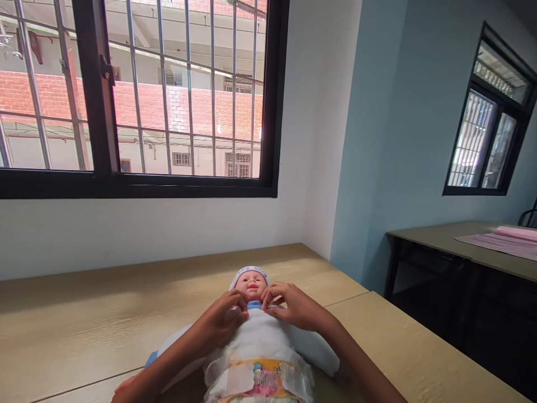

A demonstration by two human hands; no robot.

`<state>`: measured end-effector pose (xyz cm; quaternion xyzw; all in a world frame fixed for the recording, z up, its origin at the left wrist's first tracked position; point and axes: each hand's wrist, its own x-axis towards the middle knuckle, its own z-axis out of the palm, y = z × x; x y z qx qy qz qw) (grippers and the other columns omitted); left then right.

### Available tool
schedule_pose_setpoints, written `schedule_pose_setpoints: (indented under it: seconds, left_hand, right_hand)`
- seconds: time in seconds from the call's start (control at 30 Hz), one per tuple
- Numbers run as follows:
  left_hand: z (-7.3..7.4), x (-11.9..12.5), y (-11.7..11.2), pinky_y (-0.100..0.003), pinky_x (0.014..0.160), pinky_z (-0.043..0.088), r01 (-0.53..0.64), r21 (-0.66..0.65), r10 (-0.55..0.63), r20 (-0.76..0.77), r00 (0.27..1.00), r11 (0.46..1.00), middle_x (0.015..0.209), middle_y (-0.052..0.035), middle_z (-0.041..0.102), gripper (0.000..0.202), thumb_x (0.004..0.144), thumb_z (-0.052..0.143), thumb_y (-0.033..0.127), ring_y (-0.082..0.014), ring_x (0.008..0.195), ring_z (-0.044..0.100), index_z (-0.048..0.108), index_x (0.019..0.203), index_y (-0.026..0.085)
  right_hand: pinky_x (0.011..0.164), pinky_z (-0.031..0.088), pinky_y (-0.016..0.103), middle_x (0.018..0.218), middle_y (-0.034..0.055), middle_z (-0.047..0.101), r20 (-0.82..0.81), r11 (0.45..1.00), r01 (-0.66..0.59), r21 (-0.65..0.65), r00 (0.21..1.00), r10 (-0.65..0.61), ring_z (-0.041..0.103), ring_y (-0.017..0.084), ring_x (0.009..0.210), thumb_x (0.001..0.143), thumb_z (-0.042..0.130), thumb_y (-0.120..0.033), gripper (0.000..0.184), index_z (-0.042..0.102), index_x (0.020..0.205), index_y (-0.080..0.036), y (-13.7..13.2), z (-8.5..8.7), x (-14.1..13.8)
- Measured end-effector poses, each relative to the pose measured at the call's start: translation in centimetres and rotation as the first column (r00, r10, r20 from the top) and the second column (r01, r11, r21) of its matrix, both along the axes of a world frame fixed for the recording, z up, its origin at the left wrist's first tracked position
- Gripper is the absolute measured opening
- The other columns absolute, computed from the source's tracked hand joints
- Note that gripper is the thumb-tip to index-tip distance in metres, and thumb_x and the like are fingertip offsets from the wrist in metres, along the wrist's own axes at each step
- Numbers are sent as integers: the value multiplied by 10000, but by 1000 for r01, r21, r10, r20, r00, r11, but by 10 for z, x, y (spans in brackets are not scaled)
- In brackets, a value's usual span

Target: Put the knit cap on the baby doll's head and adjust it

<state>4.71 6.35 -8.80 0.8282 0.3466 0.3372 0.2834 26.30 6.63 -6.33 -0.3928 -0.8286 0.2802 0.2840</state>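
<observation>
A baby doll [252, 284] lies on its back on the wooden table, its head toward the wall. It wears a white cap [250, 270] with blue print, a white shirt [266, 333] with a blue collar [254, 305], and a diaper [268, 378] with a colourful printed front. At the left of the collar, my left hand [226, 318] has its fingers bent and closed on the shirt. My right hand [291, 305] pinches the shirt at the collar's other side, close to the doll's chin. The shirt's sleeves spread out beneath both forearms.
The light wooden table [104, 313] meets the white wall below a barred, black-framed window [184, 187]. A seam crosses the tabletop. To the right stands a second, darker table [428, 232] with pink cloth [499, 240] on it, under another window [482, 134].
</observation>
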Motion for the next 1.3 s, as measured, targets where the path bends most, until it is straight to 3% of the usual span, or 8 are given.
schedule_pose_setpoints:
  seconds: [0.2,0.37,0.47,0.7,0.9,1.07,1.17,1.3]
  left_hand:
    - [3,-4,0,-288,852,414,-9,-99,4,-49,999,995,936,-45,589,194,842,469,354,-175,886,516,549,833,177]
    - [8,-4,-2,-288,908,385,11,-23,-12,-14,1000,1000,1002,-39,587,119,826,506,291,-182,981,510,563,844,188]
    - [11,-3,-4,-268,877,396,59,8,-59,-7,998,998,961,-32,587,96,829,493,253,-174,951,519,561,831,185]
    - [14,-1,-5,-234,788,398,75,-3,-75,-27,997,997,883,-9,584,55,816,488,202,-151,855,530,538,819,180]
    - [15,-6,-5,-256,837,383,75,-55,-78,-72,994,996,976,-8,574,105,784,516,191,-160,926,500,511,888,202]
    - [20,-8,-5,-255,782,392,107,-88,-118,-125,985,990,924,-7,564,114,799,531,259,-155,859,490,523,896,199]
    - [15,-7,-1,-238,686,383,60,-57,-69,-173,982,997,859,-12,561,150,840,408,203,-140,772,480,546,894,185]
    - [8,-7,2,-224,599,345,17,52,-4,-240,971,998,754,3,531,242,781,341,86,-119,665,440,542,883,174]
  right_hand:
    - [860,451,308,1014,49,642,-69,994,-49,-98,997,43,593,185,963,732,549,-156,111,622,815,-163,1,-2,0]
    - [842,422,276,1108,42,592,-126,983,-120,-140,987,103,537,169,1025,662,521,-62,454,557,1096,-190,-4,2,-4]
    - [789,405,253,1116,24,582,-119,983,-144,-117,984,130,527,156,978,638,515,-54,540,531,1152,-219,-4,2,-6]
    - [657,370,226,920,-8,587,45,999,-22,-48,999,24,458,116,747,623,551,-105,371,633,967,-215,-1,0,-5]
    - [615,371,204,836,-16,567,78,995,-30,-97,996,38,478,106,714,637,574,-125,288,639,908,-199,-4,5,-3]
    - [594,378,196,712,-15,570,80,987,-87,-137,992,98,512,101,662,767,513,-201,186,640,899,-174,-2,3,2]
    - [579,389,193,646,-24,557,131,992,-47,-115,989,62,525,93,594,749,479,-142,178,624,850,-162,-1,1,4]
    - [589,410,207,678,-27,573,228,992,7,-123,974,21,524,79,518,723,497,-138,160,594,846,-164,-3,2,5]
